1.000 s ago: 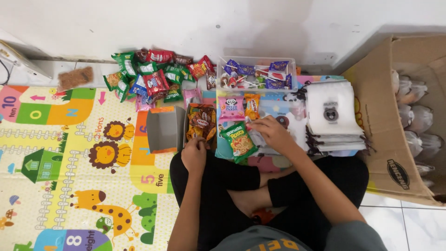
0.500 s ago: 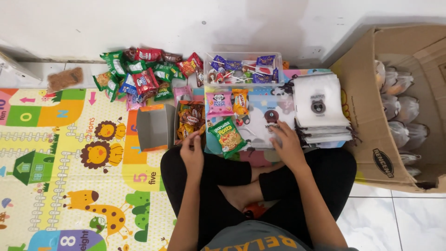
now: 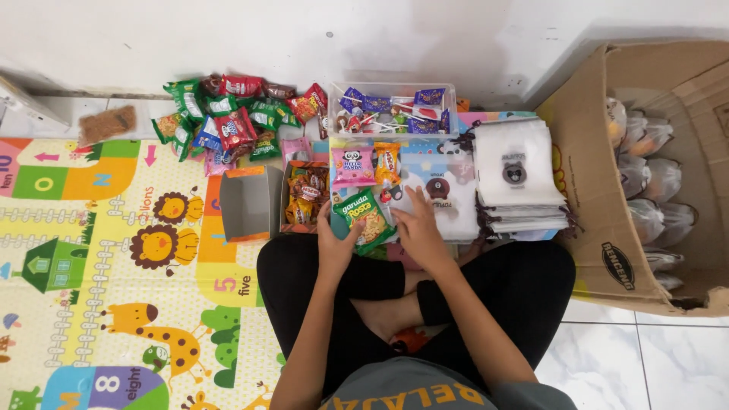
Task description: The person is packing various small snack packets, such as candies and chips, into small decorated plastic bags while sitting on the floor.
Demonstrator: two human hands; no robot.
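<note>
I sit cross-legged on the floor. My left hand (image 3: 334, 241) grips the lower left edge of a green snack packet (image 3: 367, 216). My right hand (image 3: 416, 231) rests just right of it, fingers spread on a flat white drawstring pouch (image 3: 448, 199). Above the green packet lie a pink snack packet (image 3: 354, 166) and a small orange packet (image 3: 387, 162). An open box of wrapped candies (image 3: 305, 194) stands left of my left hand.
A stack of white pouches (image 3: 521, 176) lies to the right, and beyond it a big cardboard box (image 3: 600, 205) holds filled bags. A clear tub of lollipops (image 3: 391, 111) and a pile of snack packets (image 3: 228, 121) sit by the wall. An empty grey carton (image 3: 249, 203) stands on the colourful play mat (image 3: 114, 250).
My left hand has gone from the candy box over to the green packet. My right hand has slid left across the white pouch toward the same packet.
</note>
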